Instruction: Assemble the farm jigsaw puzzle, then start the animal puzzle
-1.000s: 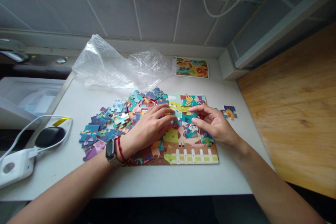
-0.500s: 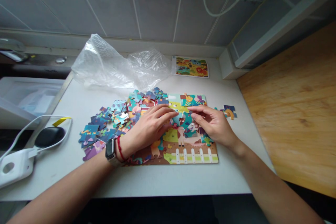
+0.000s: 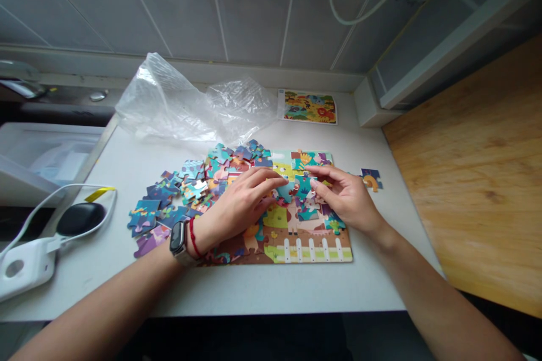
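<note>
A farm-scene puzzle board (image 3: 313,254) with a white fence lies on the white counter, with loose pieces on top of it. My left hand (image 3: 239,200), with a watch and a red cord at the wrist, holds a light-blue piece (image 3: 285,191) at its fingertips. My right hand (image 3: 345,194) pinches a teal piece (image 3: 302,185) between thumb and fingers, just right of the other piece. A heap of loose jigsaw pieces (image 3: 163,192) spreads from the board's upper left toward the left.
Crumpled clear plastic (image 3: 182,107) and a picture card (image 3: 309,107) lie behind the board. A few pieces (image 3: 371,179) sit to the right. At the left are a black oval object (image 3: 80,219), a white charger (image 3: 27,268) and its cable.
My right hand has shifted slightly right with the teal piece, leaving a gap beside the light-blue one. My left hand has hardly moved.
</note>
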The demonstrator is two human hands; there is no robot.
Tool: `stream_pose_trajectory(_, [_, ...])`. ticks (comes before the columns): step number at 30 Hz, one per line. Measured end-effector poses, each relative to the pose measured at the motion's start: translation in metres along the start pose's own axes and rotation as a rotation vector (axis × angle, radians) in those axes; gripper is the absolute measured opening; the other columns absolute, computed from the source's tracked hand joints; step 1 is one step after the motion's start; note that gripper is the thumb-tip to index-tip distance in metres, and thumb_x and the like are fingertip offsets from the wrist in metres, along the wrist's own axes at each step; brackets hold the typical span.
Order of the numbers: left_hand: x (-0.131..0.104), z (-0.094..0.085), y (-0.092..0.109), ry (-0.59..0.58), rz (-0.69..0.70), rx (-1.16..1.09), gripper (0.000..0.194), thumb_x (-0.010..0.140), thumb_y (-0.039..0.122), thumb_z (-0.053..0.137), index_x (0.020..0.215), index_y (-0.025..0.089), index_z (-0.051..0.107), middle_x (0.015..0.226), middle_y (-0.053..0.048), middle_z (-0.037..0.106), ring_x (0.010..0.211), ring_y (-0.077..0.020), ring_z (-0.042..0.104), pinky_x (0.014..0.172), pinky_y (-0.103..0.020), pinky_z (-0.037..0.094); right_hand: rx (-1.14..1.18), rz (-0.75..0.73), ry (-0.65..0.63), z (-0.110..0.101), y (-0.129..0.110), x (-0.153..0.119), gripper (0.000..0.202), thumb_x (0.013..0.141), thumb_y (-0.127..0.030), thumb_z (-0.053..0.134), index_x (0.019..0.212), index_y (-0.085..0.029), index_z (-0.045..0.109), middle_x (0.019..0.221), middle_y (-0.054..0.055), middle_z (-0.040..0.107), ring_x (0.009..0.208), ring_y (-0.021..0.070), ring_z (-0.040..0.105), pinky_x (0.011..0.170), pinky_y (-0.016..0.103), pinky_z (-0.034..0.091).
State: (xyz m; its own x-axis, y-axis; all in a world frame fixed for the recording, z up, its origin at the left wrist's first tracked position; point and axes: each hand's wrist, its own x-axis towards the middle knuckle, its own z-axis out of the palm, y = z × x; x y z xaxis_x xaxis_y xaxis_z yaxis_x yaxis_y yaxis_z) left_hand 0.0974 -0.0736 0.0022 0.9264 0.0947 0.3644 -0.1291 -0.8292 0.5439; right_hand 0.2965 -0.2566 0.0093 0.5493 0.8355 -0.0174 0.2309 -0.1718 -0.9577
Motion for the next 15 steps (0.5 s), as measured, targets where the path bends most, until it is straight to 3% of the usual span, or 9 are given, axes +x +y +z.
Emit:
stream_pose_trajectory(4, [-0.0011, 0.0003, -0.0015, -0.004, -0.005, 0.001, 0.036, 0.103, 0.011, 0.063, 0.138, 0.019, 0.059, 0.132, -0.013, 0.067, 0.124, -0.0277, 0.064, 0.108, -0.05, 0.059, 0.027, 0.067, -0.004, -0.0003, 0.0007, 0.0003, 0.034, 0.092, -0.042, 0.078, 0.119, -0.022, 0.081, 0.106, 0.008, 0.08, 0.079, 0.0192, 0.073, 0.065, 0.031, 0.064])
stream_pose_trajectory(15, [-0.0003, -0.0012, -0.002, 0.014, -0.018, 0.026, 0.036, 0.104, 0.015, 0.062, 0.139, 0.022, 0.059, 0.13, -0.013, 0.069, 0.121, -0.0289, 0.066, 0.106, -0.052, 0.06, 0.047, 0.132, -0.041, 0.0, 0.0018, 0.0011, 0.037, 0.088, -0.046, 0.081, 0.117, -0.023, 0.082, 0.097, 0.007, 0.081, 0.071, 0.0191, 0.072, 0.065, 0.033, 0.065])
